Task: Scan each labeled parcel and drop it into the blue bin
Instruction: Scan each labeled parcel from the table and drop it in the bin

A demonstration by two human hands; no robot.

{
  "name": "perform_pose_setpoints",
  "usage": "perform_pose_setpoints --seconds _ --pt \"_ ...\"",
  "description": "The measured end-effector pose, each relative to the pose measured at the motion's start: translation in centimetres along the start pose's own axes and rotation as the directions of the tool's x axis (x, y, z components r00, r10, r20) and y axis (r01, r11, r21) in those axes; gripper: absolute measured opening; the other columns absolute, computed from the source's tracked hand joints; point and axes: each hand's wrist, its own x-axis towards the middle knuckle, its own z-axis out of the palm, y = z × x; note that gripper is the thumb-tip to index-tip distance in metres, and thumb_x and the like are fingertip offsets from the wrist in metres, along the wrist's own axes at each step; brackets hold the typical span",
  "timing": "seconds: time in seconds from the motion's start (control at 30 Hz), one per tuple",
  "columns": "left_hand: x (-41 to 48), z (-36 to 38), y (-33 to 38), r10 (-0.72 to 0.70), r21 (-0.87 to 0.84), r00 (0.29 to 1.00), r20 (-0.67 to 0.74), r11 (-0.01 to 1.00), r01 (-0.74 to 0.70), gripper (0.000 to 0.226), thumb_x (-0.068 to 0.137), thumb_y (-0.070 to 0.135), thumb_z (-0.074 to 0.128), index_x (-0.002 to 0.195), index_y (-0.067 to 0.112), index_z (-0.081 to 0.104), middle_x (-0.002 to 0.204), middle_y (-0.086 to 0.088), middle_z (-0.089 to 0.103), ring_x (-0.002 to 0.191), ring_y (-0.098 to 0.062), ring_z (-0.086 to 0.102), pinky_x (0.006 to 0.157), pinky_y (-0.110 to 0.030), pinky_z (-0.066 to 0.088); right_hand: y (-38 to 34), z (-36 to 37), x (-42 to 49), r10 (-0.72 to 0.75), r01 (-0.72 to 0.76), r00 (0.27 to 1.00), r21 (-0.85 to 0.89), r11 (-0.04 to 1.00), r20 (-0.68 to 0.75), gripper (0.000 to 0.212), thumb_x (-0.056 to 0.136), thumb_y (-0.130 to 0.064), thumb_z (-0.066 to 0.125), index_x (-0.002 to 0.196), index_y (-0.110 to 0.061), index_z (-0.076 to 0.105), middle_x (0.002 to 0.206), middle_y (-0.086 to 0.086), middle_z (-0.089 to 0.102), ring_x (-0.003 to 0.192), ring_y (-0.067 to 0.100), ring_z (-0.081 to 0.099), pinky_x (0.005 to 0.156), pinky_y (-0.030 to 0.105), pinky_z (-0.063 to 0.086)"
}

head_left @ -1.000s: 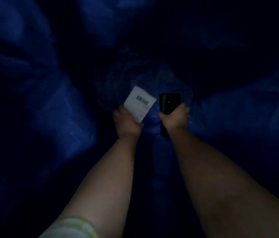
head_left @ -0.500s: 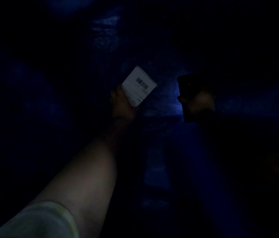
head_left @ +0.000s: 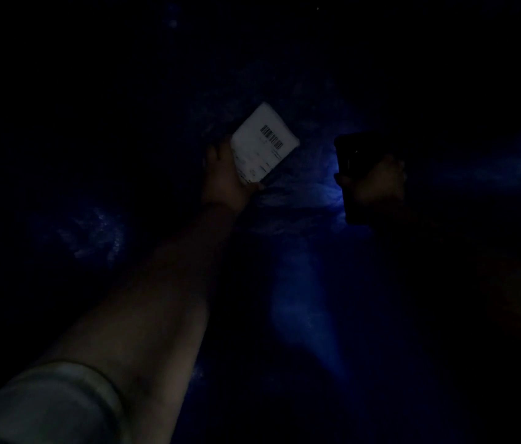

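Dark bin (head_left: 300, 200) all round. My left hand (head_left: 225, 177) grips the parcel (head_left: 262, 145) by its lower edge; I judge it light and stiff. Right hand (head_left: 377, 184) grips scanner (head_left: 353, 155).

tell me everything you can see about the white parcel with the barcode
The small white rectangular parcel looks flat and paper-faced, its label turned to the camera: a black barcode near the top, faint print below, too blurred to read. It is tilted, one corner pointing up. The left hand grips its lower left edge, holding it over a dim blue surface. It is apart from the dark handheld scanner on its right.
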Motion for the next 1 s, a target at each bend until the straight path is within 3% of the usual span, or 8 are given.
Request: perform_pose_setpoints --seconds 0.17,0.4,0.57,0.7,1.0 --pt "0.2 -0.6 0.2 -0.027 0.135 1.000 0.008 0.991 0.026 0.108 0.067 0.021 0.091 0.153 0.019 0.027 0.151 -0.010 0.029 0.139 -0.028 0.027 0.116 -0.042 0.030 -0.9 -0.2 -1.0 0.021 -0.022 1.000 0.053 0.998 0.018 0.090 0.075 -0.041 0.083 0.141 0.000 0.038 0.143 0.023 0.038 0.131 0.039 0.043 0.105 0.042 0.041" --pt "-1.3 -2.1 3.6 -0.060 0.172 0.998 0.001 0.983 0.058 0.123 0.062 0.025 0.095 0.157 0.018 0.017 0.156 -0.017 0.018 0.143 -0.034 0.020 0.117 -0.046 0.028 -4.0 -2.8 -3.2 -0.032 0.025 0.998 0.133 0.991 0.056 0.094 0.075 -0.037 0.084 0.144 0.000 0.032 0.148 0.019 0.033 0.136 0.036 0.036 0.107 0.038 0.037" --pt "-4.6 -6.7 8.6 0.016 0.372 0.999 0.048 0.928 -0.033 0.113 0.074 0.037 0.086 0.158 0.024 0.012 0.158 -0.013 0.019 0.144 -0.033 0.017 0.115 -0.055 0.027 -7.5 -7.3 -7.8 -0.054 0.036 0.993 0.178 0.983 0.101 0.091 0.081 -0.042 0.078 0.148 -0.007 0.027 0.149 0.013 0.030 0.136 0.031 0.032 0.099 0.044 0.045" --pt "-8.0 -11.1 14.3 0.084 0.541 0.996 -0.032 0.839 -0.053 0.097 0.079 0.041 0.079 0.155 0.029 0.020 0.156 -0.012 0.026 0.141 -0.034 0.023 0.111 -0.051 0.028 -10.0 -12.1 -12.3 -0.087 0.072 0.994 0.210 0.975 0.061 0.086 0.077 -0.044 0.081 0.141 -0.008 0.035 0.143 0.012 0.035 0.132 0.031 0.035 0.097 0.044 0.048" --pt "-19.4 -20.4 25.5 0.259 0.646 0.960 -0.108 0.752 -0.131 0.078 0.083 0.047 0.070 0.148 0.027 0.032 0.146 -0.007 0.040 0.135 -0.032 0.033 0.107 -0.049 0.030 -12.4 -25.0 -24.2 -0.169 0.174 0.985 0.198 0.965 -0.043 0.081 0.077 -0.043 0.080 0.136 -0.007 0.038 0.142 0.013 0.037 0.132 0.033 0.036 0.102 0.042 0.040"
